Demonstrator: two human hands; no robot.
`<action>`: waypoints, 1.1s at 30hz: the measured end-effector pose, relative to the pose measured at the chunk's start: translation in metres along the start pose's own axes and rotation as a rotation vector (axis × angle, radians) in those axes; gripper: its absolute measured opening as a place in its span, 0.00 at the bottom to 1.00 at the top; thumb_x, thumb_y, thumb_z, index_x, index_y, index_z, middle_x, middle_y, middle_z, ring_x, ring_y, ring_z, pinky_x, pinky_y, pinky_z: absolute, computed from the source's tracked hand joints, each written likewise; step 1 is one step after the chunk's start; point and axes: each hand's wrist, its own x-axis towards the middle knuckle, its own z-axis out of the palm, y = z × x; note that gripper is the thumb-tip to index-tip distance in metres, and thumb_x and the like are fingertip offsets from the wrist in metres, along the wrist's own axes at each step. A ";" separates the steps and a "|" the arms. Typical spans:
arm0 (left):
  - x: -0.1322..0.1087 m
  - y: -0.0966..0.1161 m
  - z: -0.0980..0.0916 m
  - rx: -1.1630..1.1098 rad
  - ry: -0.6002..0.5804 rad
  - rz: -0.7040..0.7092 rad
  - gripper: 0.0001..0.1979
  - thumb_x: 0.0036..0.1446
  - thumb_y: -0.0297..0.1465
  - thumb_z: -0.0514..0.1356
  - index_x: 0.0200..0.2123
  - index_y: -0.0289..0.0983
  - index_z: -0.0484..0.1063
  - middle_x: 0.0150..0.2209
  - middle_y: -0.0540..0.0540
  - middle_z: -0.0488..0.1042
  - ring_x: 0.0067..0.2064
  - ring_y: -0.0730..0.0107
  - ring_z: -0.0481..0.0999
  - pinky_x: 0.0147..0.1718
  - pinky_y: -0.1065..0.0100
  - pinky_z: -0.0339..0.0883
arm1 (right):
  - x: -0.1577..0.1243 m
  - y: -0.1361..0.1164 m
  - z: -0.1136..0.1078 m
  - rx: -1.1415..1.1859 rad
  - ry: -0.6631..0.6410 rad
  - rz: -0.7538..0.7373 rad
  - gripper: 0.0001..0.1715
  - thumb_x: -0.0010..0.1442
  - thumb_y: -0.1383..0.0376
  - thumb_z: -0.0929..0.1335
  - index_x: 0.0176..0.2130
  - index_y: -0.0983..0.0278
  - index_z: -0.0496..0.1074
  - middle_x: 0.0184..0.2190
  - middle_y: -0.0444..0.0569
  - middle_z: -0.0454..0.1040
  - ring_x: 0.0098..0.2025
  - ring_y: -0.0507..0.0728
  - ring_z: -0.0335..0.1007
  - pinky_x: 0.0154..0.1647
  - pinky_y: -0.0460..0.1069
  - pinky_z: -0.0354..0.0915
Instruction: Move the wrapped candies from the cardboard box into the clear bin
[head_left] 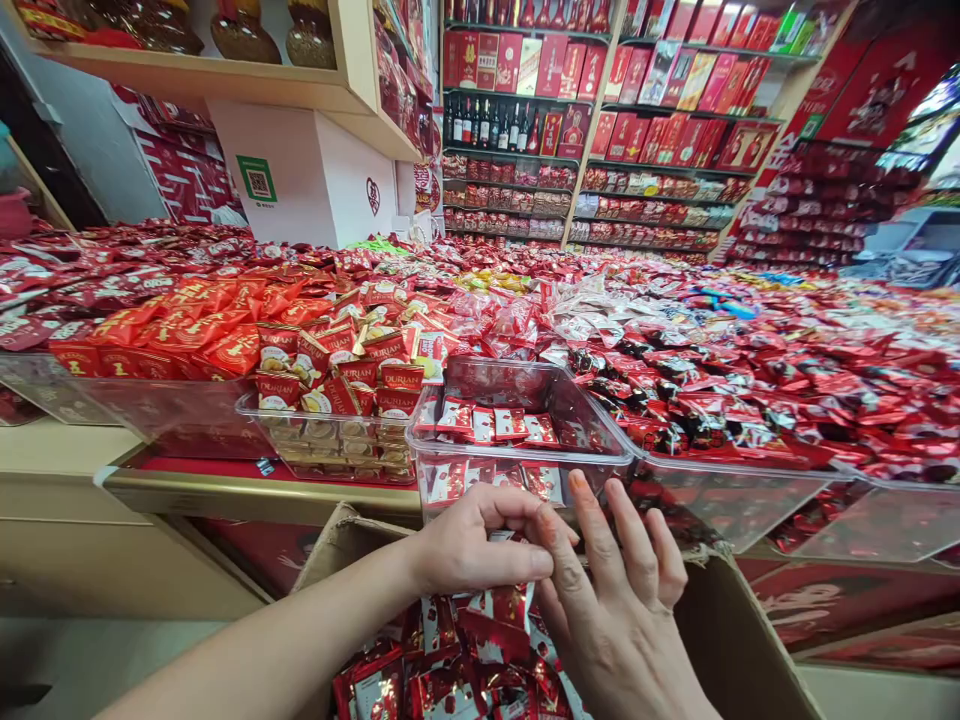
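Red packets (448, 692) in the cardboard box (739, 640) below your hands, long axes pointing mixed ways. Your left hand (463, 545): fingers curled, can't tell if gripping; right hand (619, 600): fingers apart.

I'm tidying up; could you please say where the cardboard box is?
In the head view, the cardboard box is bottom centre, under the hands, in front of the counter.

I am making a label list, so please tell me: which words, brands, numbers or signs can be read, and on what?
"DURIAN": on the red-and-gold packets.
Too small or blurred to read: print on the green QR-code sign, heart emblem, orange-red packets, shelved red boxes, wine bottles and red-and-white packets in the cardboard box.
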 end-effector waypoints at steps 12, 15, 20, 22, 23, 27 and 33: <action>0.002 0.001 0.003 0.067 0.048 0.023 0.10 0.42 0.33 0.60 0.27 0.31 0.72 0.22 0.49 0.68 0.24 0.79 0.63 0.23 0.76 0.58 | 0.001 -0.001 -0.003 -0.021 -0.060 -0.045 0.37 0.55 0.64 0.63 0.61 0.59 0.47 0.59 0.56 0.55 0.61 0.68 0.42 0.56 0.65 0.43; 0.002 -0.002 0.003 -0.012 0.025 0.019 0.12 0.44 0.35 0.60 0.29 0.32 0.73 0.21 0.50 0.67 0.23 0.79 0.63 0.24 0.76 0.58 | 0.001 0.000 -0.005 -0.009 -0.081 -0.049 0.36 0.56 0.66 0.62 0.61 0.59 0.47 0.59 0.57 0.54 0.62 0.69 0.40 0.56 0.64 0.44; 0.002 -0.004 0.002 -0.173 -0.039 0.026 0.12 0.46 0.36 0.60 0.30 0.32 0.73 0.24 0.49 0.70 0.26 0.75 0.67 0.28 0.74 0.62 | 0.003 0.001 -0.008 0.008 -0.083 -0.062 0.35 0.57 0.66 0.61 0.61 0.60 0.47 0.59 0.59 0.53 0.62 0.69 0.39 0.56 0.63 0.45; 0.002 -0.004 0.001 -0.163 -0.037 0.051 0.12 0.46 0.36 0.59 0.30 0.32 0.73 0.25 0.48 0.70 0.28 0.75 0.67 0.28 0.74 0.61 | 0.003 0.001 -0.008 0.011 -0.082 -0.070 0.35 0.57 0.65 0.62 0.61 0.60 0.48 0.59 0.59 0.53 0.62 0.69 0.39 0.56 0.63 0.45; 0.002 -0.004 0.001 -0.145 -0.029 0.058 0.12 0.46 0.36 0.60 0.29 0.32 0.73 0.25 0.48 0.69 0.27 0.76 0.66 0.28 0.75 0.61 | 0.003 0.001 -0.008 0.010 -0.081 -0.072 0.35 0.56 0.65 0.63 0.61 0.60 0.48 0.60 0.59 0.52 0.62 0.69 0.38 0.56 0.63 0.44; 0.002 -0.004 0.002 -0.052 0.004 0.057 0.11 0.47 0.35 0.60 0.27 0.31 0.72 0.23 0.50 0.68 0.24 0.80 0.63 0.24 0.77 0.58 | 0.003 0.003 -0.009 0.012 -0.098 -0.084 0.34 0.55 0.64 0.64 0.60 0.60 0.51 0.60 0.60 0.51 0.62 0.69 0.37 0.56 0.62 0.44; 0.003 -0.004 0.001 -0.048 -0.020 0.103 0.12 0.50 0.36 0.57 0.28 0.31 0.74 0.26 0.47 0.72 0.28 0.75 0.68 0.31 0.74 0.62 | 0.002 0.004 -0.009 0.029 -0.098 -0.099 0.32 0.55 0.64 0.65 0.58 0.61 0.54 0.61 0.61 0.49 0.62 0.69 0.38 0.56 0.62 0.44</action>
